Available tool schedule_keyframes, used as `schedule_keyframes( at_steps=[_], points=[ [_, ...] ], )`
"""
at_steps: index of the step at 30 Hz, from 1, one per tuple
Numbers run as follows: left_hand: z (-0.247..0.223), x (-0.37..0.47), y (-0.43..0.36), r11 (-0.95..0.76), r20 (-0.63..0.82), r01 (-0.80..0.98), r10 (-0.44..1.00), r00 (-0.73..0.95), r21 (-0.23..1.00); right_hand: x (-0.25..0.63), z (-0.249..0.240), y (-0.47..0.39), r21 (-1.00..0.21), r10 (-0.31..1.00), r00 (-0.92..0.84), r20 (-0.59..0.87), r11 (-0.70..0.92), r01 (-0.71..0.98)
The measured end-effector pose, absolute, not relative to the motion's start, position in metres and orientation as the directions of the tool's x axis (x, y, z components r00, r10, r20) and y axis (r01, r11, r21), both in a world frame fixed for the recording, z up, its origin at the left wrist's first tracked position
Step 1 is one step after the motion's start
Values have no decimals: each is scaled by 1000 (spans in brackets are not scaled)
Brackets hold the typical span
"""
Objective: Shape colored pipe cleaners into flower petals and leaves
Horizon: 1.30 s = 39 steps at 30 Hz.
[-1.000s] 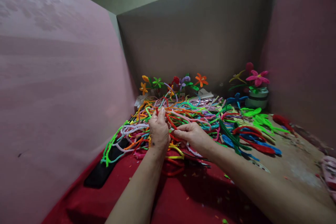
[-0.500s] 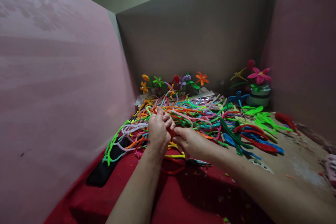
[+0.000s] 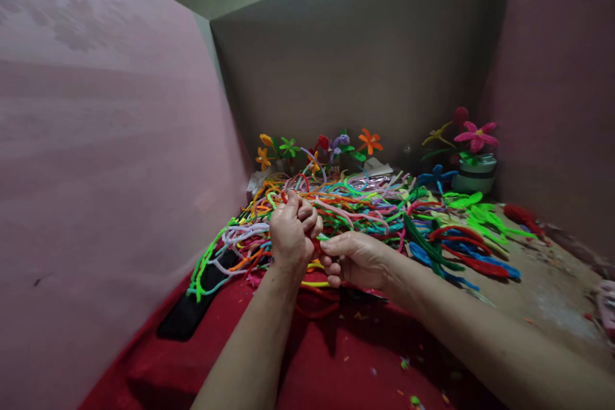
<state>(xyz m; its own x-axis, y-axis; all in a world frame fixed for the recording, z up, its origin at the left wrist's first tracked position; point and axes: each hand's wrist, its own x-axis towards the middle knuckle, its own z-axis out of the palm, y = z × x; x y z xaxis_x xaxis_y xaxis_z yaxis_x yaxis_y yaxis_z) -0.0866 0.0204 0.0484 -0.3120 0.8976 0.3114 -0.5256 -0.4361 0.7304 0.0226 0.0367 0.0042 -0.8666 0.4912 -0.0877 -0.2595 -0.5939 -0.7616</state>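
My left hand [image 3: 292, 230] is closed around a red pipe cleaner; a bit of red shows by the thumb and more below the fingers. Just to its right, my right hand [image 3: 353, 257] is closed in a pinch near the lower end of the red piece, and what lies between its fingertips is too small to make out. Behind and around both hands spreads a pile of many-coloured pipe cleaners [image 3: 369, 208]. Yellow pipe cleaners [image 3: 316, 284] lie under the hands on the red cloth [image 3: 317, 359].
A black phone-like object [image 3: 180, 319] lies at the left. Pipe-cleaner flowers stand at the back, with a pink flower [image 3: 476, 137] in a pale pot [image 3: 475, 174] at the right. Dark green stems [image 3: 425, 246] and small scraps lie at the right.
My right hand has shifted slightly right and its fingers have curled in more. My left hand has stayed nearly in place.
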Motion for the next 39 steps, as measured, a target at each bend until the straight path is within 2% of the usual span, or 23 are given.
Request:
schedule_keyframes(
  at_steps=[8, 15, 18, 20, 23, 25, 33, 39],
  points=[
    [51, -84, 20, -511, 343, -512, 854, -391, 690, 19, -1, 37, -796, 515, -857, -34, -532, -288],
    [54, -91, 21, -537, 399, -501, 842, -363, 678, 18, 1, 36, -822, 613, -790, 1, -450, -350],
    [56, -101, 22, -493, 406, -497, 870, -280, 714, 19, 4, 38, -800, 672, -740, 19, -434, -414],
    [54, -106, 21, -421, 381, -457, 907, -182, 783, 19, 6, 40, -790, 708, -705, 45, -407, -459],
    [49, -109, 19, -231, 249, -301, 968, 21, 925, 20, 6, 43, -785, 735, -669, 105, -352, -510],
    [45, -108, 18, -152, 171, -201, 982, 80, 968, 20, 5, 45, -787, 734, -668, 124, -337, -517],
    [40, -107, 23, -207, 203, -112, 978, -51, 972, 24, 7, 49, -767, 698, -709, 94, -403, -499],
    [37, -106, 27, -233, 223, -142, 971, -88, 962, 24, 8, 49, -779, 713, -693, 106, -374, -504]
  ],
)
